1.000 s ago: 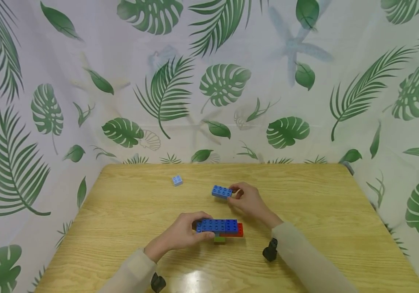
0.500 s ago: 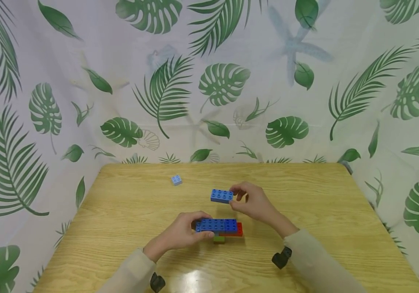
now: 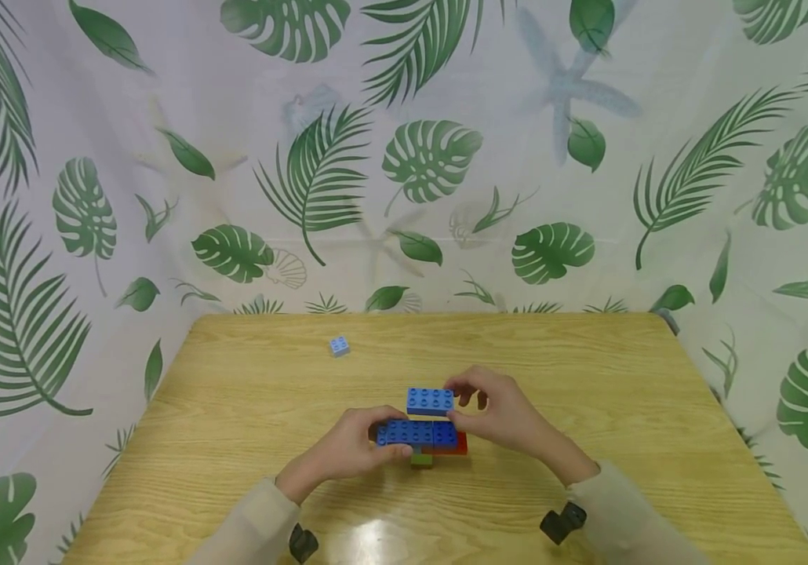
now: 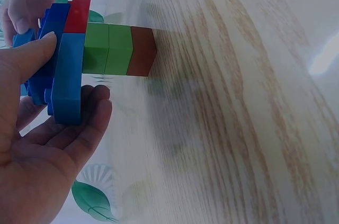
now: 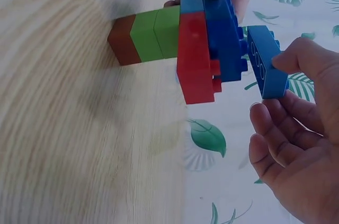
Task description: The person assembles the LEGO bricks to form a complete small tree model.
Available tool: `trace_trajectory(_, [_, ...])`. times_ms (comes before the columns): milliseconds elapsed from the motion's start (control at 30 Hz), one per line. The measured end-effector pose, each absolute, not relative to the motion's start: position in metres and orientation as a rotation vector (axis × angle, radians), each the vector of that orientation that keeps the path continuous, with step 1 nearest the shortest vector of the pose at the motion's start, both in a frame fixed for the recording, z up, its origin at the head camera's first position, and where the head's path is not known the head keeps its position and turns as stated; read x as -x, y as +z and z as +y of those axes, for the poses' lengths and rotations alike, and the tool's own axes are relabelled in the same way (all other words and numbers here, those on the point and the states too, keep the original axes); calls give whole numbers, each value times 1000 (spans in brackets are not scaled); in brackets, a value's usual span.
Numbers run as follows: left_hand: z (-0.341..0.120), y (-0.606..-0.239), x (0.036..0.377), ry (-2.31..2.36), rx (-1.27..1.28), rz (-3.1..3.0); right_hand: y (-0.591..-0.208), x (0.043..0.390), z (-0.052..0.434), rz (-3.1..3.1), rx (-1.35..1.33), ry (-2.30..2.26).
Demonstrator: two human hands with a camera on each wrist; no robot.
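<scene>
Blue brick [image 3: 430,401] sits pinched at its right end in the right hand [image 3: 506,416], thumb and fingertips curled on it, the other fingers loosely bent beneath; that forearm comes in from the lower right in a pale sleeve. It hovers flat, studs up, just above the brick stack [image 3: 421,438], long axis running left to right, parallel to the stack's top layer; from the right wrist view a narrow gap shows between brick and studs. The left hand [image 3: 343,451] reaches in from the lower left and grips the left end of the stack, thumb on the near side and fingers wrapped round the far side. The stack stands on the wooden table [image 3: 249,408] near its middle: blue plates over a red one, on a green and brown column. A small light-blue brick [image 3: 338,345] lies well apart toward the far left, before the leaf-print backdrop [image 3: 432,157].
</scene>
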State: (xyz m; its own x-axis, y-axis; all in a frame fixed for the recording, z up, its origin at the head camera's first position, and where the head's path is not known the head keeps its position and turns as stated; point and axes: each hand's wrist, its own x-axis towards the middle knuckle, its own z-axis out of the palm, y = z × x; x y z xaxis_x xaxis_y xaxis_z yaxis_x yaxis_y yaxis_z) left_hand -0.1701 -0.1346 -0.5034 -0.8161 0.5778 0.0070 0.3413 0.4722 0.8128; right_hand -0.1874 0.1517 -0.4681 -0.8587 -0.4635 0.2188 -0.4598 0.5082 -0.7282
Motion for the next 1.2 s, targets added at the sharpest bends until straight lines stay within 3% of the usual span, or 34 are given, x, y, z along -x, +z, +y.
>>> trace_trajectory(433, [-135,-503,170,1261,-821,2473,-470,168,152,2667,976,-1326])
trace_trajectory(1200, [-134,-504,172,1298,-796,2426,-479,164,142,2721,1086,-1271])
